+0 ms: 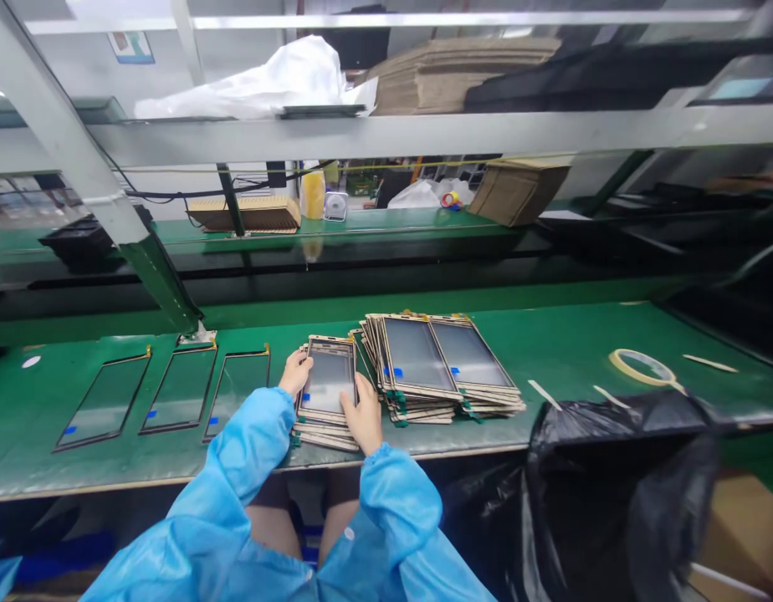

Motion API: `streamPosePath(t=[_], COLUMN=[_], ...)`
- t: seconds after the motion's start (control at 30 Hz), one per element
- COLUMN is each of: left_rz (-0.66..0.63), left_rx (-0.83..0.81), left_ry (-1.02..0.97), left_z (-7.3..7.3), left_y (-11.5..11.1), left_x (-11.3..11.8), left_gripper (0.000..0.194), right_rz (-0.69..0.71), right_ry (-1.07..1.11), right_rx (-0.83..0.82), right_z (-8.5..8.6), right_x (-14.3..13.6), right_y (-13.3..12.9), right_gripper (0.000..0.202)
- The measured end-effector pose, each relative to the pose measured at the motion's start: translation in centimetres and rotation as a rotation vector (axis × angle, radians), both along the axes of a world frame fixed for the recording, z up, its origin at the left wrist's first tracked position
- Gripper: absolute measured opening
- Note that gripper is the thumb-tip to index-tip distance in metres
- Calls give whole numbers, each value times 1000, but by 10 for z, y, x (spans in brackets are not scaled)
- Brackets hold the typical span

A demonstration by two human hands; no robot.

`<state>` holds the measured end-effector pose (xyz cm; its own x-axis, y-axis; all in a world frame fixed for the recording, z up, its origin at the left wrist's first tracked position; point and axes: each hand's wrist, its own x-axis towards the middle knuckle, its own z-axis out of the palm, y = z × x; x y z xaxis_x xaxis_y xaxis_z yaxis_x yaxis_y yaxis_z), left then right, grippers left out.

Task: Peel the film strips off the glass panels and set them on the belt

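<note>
A clear touch-screen panel (327, 380) with a light frame and a blue tab lies at the top of a small stack right in front of me. My left hand (295, 373) grips its left edge near the upper corner, fingers bent round the side. On the opposite edge, my right hand (364, 415) holds on with the thumb over the glass. Directly to the right are larger piles of similar panels (415, 355), fanned unevenly, with green tabs at the near edge. Three single dark-edged panels (178, 391) lie spaced out on the left.
The green bench (568, 334) carries a roll of tape (642, 368) and several pale strips (545, 395) at the right. A black bag-lined bin (618, 485) stands against its front edge. A slanted post (154, 267) rises at the left, and a shelf (386, 138) crosses above.
</note>
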<state>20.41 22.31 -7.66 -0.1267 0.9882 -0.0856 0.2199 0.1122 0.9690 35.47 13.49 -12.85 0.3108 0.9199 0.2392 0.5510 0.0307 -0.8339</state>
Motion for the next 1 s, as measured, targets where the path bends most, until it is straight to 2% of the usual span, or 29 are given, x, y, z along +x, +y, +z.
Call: streamPosePath(t=[0.2,0.3,0.4,0.53,0.67,0.73,0.8,0.9,1.0], left_rz=[52,9,-90,-256,-365,-416,-496,-601,-631], left_rx=[39,42,-36,-151,-225,-274,-333,-406,-447], left_ry=[-75,-169,-308,-501,-598,-594,-550,-465,-419], left_z=[11,21,33,54,79,89,98,108,114], left_y=[-12,-19,-30,-53,-88,-107,-126,-147,-159], left_x=[8,16,23,20,-9,-31,-52,-75,-84], left_gripper=[27,23,26,42,50,53,54,53,52], right_rz=[20,32,50,88,119,185,335,589,727], right_ry=[129,216,314,455,799,989,1072,1013,853], right_rx=[58,79,96,154,212,92,-149,-482,-557], right_z=[2,3,10,35,73,92,110,134,151], right_x=[2,3,2,-9,-11,2,19,37,40], right_y=[14,13,11,-6,-35,-39,-34,-20,-16], right_gripper=[57,59,63,65,55,51,53,54,54])
